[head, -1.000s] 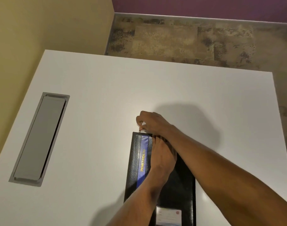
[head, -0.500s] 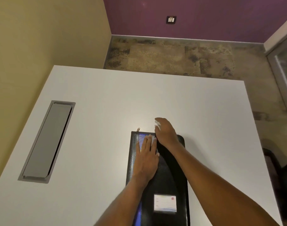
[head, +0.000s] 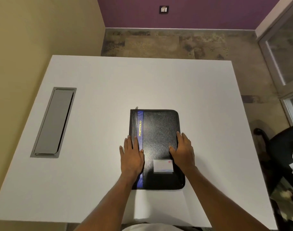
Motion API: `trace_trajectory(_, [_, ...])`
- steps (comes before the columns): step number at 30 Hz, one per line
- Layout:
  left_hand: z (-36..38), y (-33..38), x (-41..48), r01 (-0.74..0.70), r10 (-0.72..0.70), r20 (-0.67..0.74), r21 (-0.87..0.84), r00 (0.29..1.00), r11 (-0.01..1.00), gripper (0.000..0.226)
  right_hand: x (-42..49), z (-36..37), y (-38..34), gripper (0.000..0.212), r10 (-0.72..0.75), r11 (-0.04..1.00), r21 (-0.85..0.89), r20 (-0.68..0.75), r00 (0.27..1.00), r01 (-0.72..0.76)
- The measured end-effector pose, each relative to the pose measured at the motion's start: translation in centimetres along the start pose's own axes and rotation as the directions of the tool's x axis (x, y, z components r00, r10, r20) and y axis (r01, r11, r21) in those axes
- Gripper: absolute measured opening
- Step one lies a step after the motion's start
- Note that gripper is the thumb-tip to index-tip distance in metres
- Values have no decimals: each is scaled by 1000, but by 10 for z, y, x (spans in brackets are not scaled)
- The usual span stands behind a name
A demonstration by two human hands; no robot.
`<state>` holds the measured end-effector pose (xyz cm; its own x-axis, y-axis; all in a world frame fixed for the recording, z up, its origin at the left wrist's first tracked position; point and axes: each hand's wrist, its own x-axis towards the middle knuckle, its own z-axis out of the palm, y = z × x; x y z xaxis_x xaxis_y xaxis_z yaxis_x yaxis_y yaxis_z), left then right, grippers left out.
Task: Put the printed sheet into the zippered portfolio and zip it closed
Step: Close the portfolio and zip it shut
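On the surface (head: 200, 90), portfolio (head: 159, 135) closed; left hand (head: 131, 156) and right hand (head: 183, 151) flat, gripping nothing. Zipper pull (head: 136, 107) may sit short, leaving a gap.

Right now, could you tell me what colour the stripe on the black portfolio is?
Blue stripe with yellow lettering, head view.

White table (head: 159, 80), flat top. Grey rectangular cable hatch (head: 54, 122) recessed in its left part, lid shut, long axis running away from the viewer. Yellow wall (head: 34, 30) at left, purple wall (head: 192, 12) at far end with a small switch plate (head: 163, 9). Mottled brown floor (head: 167, 44). Glass-panelled door (head: 285, 55) at right. Black chair (head: 279, 147) near table's right edge.
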<state>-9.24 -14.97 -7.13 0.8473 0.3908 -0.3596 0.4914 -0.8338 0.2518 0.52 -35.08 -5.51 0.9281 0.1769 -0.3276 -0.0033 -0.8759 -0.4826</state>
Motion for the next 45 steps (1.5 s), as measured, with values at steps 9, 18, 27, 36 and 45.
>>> trace_trajectory(9, [11,1,-26,203,-209,20,-342,978,918,66,-47,21,19,73,196,964,172,54,979,-202])
trace_trajectory(18, [-1,-5,15,451,-444,128,-451,887,770,38,-13,9,21,59,282,926,210,162,946,-312])
trace_trajectory(27, [-55,-55,87,395,-438,20,-468,899,790,46,47,18,-63,60,151,945,275,104,983,-175])
trace_trajectory(36, [-122,-107,197,376,-451,-36,-495,892,783,36,145,35,-160,61,73,958,275,52,996,-84])
trace_trajectory(45, [-125,-139,255,381,-417,-1,-407,909,830,42,191,65,-188,56,108,958,256,84,991,-127])
